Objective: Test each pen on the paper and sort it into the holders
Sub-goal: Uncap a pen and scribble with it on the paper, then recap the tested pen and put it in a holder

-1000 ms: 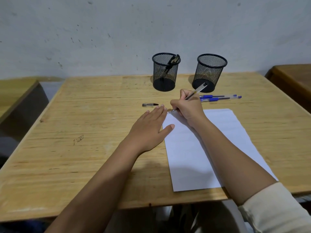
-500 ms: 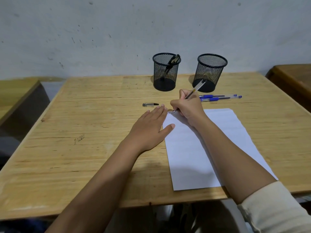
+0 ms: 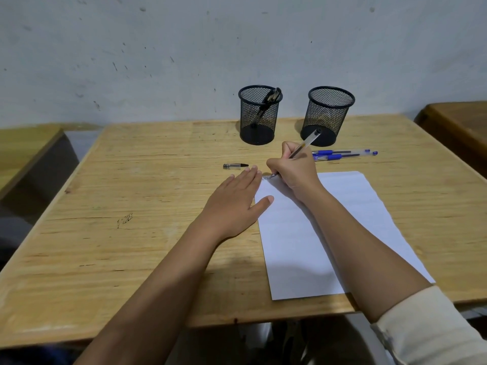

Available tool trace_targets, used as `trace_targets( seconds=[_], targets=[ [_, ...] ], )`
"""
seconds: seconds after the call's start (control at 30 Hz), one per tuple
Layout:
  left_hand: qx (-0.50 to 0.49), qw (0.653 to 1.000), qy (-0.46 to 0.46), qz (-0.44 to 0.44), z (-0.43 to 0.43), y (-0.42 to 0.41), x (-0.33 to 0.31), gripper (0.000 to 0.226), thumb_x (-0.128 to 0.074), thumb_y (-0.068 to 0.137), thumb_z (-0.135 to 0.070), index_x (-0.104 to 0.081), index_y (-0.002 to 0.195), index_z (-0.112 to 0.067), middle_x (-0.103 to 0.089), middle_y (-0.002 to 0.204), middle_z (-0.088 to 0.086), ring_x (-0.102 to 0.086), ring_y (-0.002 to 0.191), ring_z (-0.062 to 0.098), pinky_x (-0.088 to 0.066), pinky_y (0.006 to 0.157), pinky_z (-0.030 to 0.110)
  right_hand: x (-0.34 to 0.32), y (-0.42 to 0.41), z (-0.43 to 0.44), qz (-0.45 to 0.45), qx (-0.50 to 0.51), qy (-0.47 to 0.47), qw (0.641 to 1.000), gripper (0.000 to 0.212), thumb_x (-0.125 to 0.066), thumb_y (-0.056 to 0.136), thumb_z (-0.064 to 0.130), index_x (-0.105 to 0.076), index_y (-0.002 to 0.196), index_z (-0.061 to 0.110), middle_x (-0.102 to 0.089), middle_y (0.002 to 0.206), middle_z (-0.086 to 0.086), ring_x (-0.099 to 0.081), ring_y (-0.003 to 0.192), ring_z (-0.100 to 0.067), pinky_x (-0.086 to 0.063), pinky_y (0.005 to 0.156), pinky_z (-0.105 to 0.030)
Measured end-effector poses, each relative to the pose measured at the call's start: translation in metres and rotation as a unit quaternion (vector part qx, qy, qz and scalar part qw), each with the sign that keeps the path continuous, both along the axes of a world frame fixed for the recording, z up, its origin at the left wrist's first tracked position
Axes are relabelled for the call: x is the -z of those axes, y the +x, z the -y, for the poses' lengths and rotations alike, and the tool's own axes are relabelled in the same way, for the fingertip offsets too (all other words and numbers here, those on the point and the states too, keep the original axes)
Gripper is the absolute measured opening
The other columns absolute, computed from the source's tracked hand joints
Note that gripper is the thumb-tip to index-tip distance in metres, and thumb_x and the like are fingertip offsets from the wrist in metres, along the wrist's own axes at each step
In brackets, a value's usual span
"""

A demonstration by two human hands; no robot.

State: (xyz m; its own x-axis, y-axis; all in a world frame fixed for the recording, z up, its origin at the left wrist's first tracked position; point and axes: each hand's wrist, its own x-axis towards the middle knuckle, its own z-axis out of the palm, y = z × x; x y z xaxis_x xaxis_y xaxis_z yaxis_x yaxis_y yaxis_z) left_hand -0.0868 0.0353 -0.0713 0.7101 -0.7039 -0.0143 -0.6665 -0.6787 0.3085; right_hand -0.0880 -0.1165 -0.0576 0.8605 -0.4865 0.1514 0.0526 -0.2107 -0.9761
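A: At a scuffed wooden desk, a person's right hand pinches a clear-barrelled black pen in a writing grip, its tip pressed to the top left corner of a white sheet of paper, where a small dark scribble shows

B: And the left hand?

A: Flat and spread, palm down on the desk, its thumb resting on the sheet's left edge and its fingertips just short of the pen tip. It holds nothing

B: Where do the other pens stand?

A: 2 black mesh holders sit at the far edge near a marked grey wall. The left holder carries 1 dark pen leaning against its rim; whether the right holder has anything in it cannot be told. 2 blue-capped pens lie side by side on the desk in front of the right holder, just beyond the writing hand

B: Anything loose?

A: A clear pen cap with a black tip lies on its side on the bare wood, beyond the left hand's fingertips, apart from the sheet. A cream sleeve covers the right arm near the elbow
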Motion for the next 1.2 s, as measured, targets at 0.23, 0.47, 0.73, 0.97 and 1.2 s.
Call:
trace_targets(
  seconds=[0.23,0.47,0.73,0.97,1.2],
  targets=[
    [-0.002,1.000,-0.001,0.001,0.000,0.001,0.001,0.064,-0.021,0.097,-0.051,-0.002,0.149,-0.020,0.004,0.159,-0.006,0.005,0.145,0.006,0.003,0.116,0.027,-0.002,-0.001,0.000,0.006,-0.004,0.002,1.000,0.034,-0.056,0.055,-0.002,-0.026,0.052,0.014,-0.019,0.056,-0.005,-0.020,0.049,-0.010,-0.021,0.048,-0.021],
    [-0.002,1.000,-0.010,0.004,0.000,0.001,0.003,0.064,-0.022,0.097,-0.051,-0.002,0.149,-0.021,0.003,0.159,-0.007,0.005,0.145,0.005,0.004,0.114,0.024,-0.002,-0.002,0.001,0.003,-0.005,0.014,1.000,0.028,-0.056,0.059,-0.009,-0.034,0.056,0.008,-0.020,0.058,-0.007,-0.023,0.054,-0.015,-0.022,0.051,-0.024],
    [-0.029,0.983,-0.179,-0.036,-0.004,-0.002,-0.003,0.051,-0.042,0.096,-0.039,-0.036,0.143,-0.021,-0.029,0.153,-0.010,-0.022,0.140,0.001,-0.019,0.114,0.023,-0.008,-0.006,0.006,0.051,-0.011,0.197,0.979,0.030,-0.058,0.074,-0.015,-0.044,0.062,0.009,-0.046,0.058,-0.010,-0.045,0.043,-0.011,-0.039,0.042,-0.017],
    [-0.139,0.963,-0.228,0.036,-0.011,0.020,-0.007,0.040,-0.046,0.095,-0.030,-0.050,0.131,-0.014,-0.053,0.135,0.000,-0.047,0.125,0.014,-0.036,0.099,0.024,-0.012,-0.012,0.006,0.049,-0.062,0.312,0.947,0.011,-0.061,0.080,-0.008,-0.063,0.084,0.003,-0.064,0.071,-0.007,-0.059,0.062,-0.009,-0.051,0.058,-0.014],
    [-0.144,0.974,-0.173,0.022,-0.008,0.043,-0.005,0.033,-0.047,0.095,-0.024,-0.060,0.121,-0.008,-0.057,0.129,0.007,-0.049,0.120,0.021,-0.039,0.097,0.029,-0.015,-0.021,0.007,0.061,-0.061,0.346,0.934,0.009,-0.060,0.079,-0.011,-0.065,0.083,-0.004,-0.067,0.077,-0.014,-0.069,0.071,-0.016,-0.056,0.065,-0.018]
  ],
)
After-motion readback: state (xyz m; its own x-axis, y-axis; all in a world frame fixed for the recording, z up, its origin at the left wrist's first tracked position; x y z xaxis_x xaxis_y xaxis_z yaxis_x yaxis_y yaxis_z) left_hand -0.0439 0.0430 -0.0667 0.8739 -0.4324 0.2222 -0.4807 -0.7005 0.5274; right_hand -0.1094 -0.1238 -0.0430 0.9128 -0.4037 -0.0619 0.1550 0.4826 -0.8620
